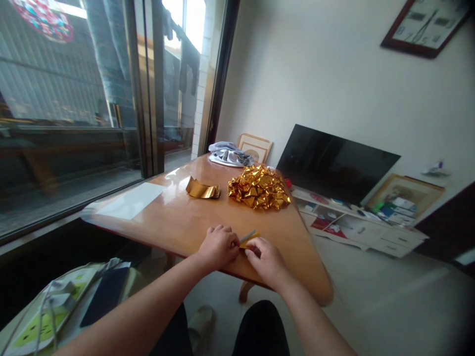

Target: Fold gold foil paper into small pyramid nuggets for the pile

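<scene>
Near the front edge of the wooden table (174, 222), my left hand (220, 245) and my right hand (265, 254) meet around a small piece of gold foil paper (245, 242). Both hands have their fingers closed on it, the left at its left side and the right at its right side. A greyish strip shows along its upper edge. Beyond my hands lies a large heap of folded gold foil pieces (260, 190). To its left rests a curved stack of flat gold foil sheets (202, 189).
A white sheet (131, 200) lies at the table's left corner, and a pile of grey cloth (230, 154) sits at its far end. On the lower left, a stool or seat (70, 301) holds cables and a dark flat object. A television (336, 163) stands on a white cabinet (371, 235).
</scene>
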{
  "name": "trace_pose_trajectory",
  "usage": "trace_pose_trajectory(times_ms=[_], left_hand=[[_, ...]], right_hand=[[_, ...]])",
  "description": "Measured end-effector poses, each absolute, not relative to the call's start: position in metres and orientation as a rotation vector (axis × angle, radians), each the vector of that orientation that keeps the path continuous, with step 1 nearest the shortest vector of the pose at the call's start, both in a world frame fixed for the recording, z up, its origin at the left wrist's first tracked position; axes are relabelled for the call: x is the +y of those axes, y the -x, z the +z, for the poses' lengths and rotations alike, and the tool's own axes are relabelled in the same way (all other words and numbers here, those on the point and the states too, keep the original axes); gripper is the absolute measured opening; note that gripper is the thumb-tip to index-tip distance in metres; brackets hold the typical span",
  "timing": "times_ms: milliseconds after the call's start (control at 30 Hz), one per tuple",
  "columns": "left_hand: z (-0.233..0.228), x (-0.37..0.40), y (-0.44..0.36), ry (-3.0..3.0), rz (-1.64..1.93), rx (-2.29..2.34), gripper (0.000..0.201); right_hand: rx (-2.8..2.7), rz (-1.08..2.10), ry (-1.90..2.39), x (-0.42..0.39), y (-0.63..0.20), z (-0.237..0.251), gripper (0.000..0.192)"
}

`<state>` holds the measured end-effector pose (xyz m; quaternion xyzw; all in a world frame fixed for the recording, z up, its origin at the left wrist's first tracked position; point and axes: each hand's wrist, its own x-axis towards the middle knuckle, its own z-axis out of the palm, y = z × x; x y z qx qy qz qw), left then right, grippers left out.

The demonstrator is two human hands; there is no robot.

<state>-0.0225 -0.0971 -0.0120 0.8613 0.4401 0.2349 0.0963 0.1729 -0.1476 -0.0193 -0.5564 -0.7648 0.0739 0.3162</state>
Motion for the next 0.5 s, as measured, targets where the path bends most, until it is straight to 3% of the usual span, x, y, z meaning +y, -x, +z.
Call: trace_pose_trajectory(times_ms=[500], left_hand=[[-0.008, -0.099, 0.026, -2.508, 0.677, 1.317, 0.016]], right_hand=[[-1.842, 0.457, 1.603, -0.124, -0.184, -0.025, 0.02]])
